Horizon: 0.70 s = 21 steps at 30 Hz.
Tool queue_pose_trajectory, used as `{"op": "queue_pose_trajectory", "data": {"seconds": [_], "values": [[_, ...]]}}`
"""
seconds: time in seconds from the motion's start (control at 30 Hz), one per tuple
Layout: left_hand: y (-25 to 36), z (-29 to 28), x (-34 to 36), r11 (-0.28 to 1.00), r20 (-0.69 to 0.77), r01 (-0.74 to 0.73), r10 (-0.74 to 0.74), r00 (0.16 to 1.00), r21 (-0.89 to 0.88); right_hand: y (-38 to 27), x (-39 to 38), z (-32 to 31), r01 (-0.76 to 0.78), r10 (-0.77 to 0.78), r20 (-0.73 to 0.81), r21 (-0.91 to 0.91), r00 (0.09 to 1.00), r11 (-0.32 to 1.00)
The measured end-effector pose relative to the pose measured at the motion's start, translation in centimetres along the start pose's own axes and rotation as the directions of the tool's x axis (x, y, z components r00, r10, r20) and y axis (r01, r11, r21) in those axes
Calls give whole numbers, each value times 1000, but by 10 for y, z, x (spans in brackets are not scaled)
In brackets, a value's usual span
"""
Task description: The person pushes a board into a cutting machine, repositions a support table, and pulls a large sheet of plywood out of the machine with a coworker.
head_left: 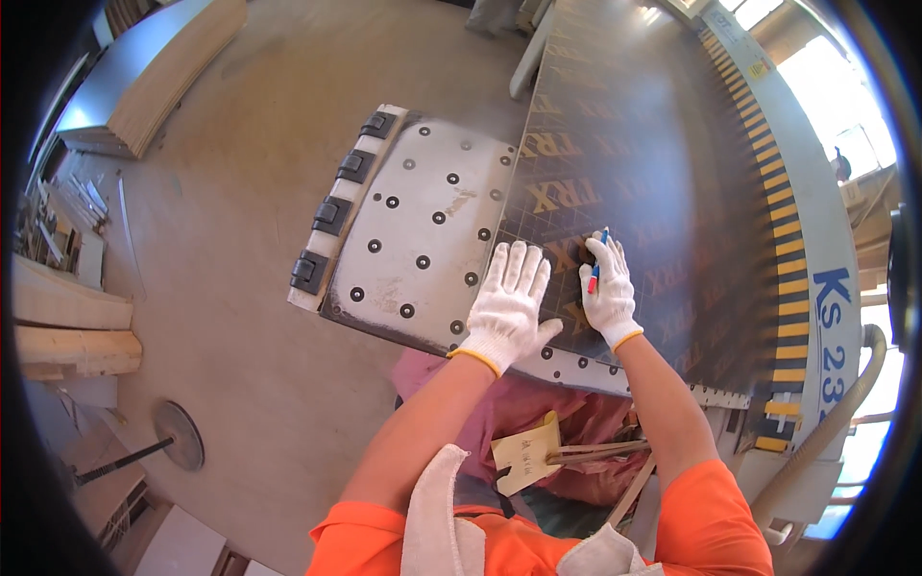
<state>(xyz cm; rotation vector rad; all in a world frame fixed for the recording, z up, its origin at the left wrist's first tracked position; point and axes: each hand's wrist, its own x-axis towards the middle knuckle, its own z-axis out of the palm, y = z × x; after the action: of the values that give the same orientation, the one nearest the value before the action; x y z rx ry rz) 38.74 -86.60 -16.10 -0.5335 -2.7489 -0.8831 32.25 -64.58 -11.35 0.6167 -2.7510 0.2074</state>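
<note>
My left hand (509,298), in a white knit glove with a yellow cuff, lies flat with fingers outstretched over the near left edge of a large dark printed panel (663,125). To its right, my right hand (609,288), gloved alike, is closed around a slim blue and red pen (594,279) and rests on the same panel. The glove hides part of the pen. Under the panel and out to its left extends a pale machine table (394,278) studded with round black ball supports.
Black hinge-like blocks (331,215) line the table's left side. A yellow-and-black striped machine beam (789,259) runs along the panel's right. Pink plastic sheeting (432,389) and a yellowish paper tag (526,456) lie below. Stacked boards (154,86) stand far left; a round metal base (180,435) sits lower left.
</note>
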Motion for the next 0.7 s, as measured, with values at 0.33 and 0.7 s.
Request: {"op": "queue_pose_trajectory", "data": {"seconds": [0.33, 0.7], "values": [[-50, -4, 35, 969, 37, -55, 48, 998, 240, -9, -24, 5, -111, 174, -247, 250, 953, 962], [29, -4, -17, 959, 90, -234, 222, 971, 158, 193, -447, -206, -995, 970, -225, -61, 89, 77]]}}
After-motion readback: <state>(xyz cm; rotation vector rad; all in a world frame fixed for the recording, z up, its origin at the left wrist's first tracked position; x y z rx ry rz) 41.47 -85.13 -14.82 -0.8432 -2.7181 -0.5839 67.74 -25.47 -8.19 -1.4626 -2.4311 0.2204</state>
